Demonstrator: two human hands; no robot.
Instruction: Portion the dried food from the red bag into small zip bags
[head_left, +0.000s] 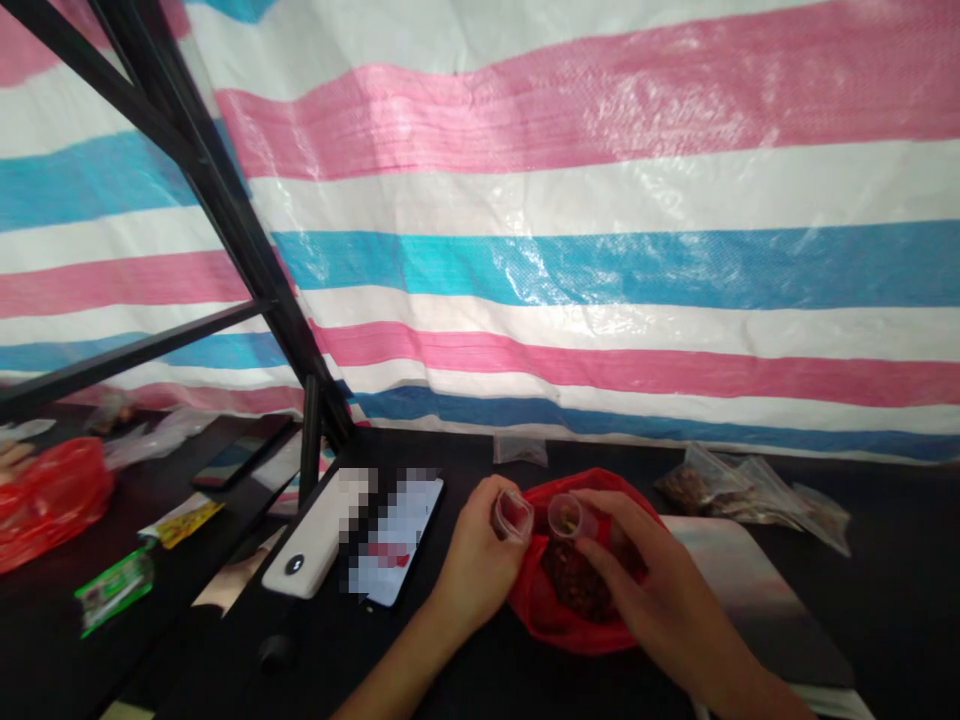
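Note:
My left hand (476,565) is closed around a small clear plastic bag (514,514), its mouth held open and facing up. In my right hand (649,560) is a small clear plastic cup (564,516), tilted toward the bag's mouth but apart from it. A little yellowish-brown material shows inside the cup. Below both hands a red plastic bag (541,615) lies spread open on the black table. Dark reddish-brown small pieces (574,582) fill its middle; their kind is too blurred to tell. My right hand covers part of the red bag.
Filled clear zip bags (705,485) lie at the right back, near a grey flat panel (720,560). A small clear bag (520,450) lies behind my hands. Left are a lit phone (412,520), a white device (300,560) and black frame bars (225,220). A striped sheet (600,260) hangs behind.

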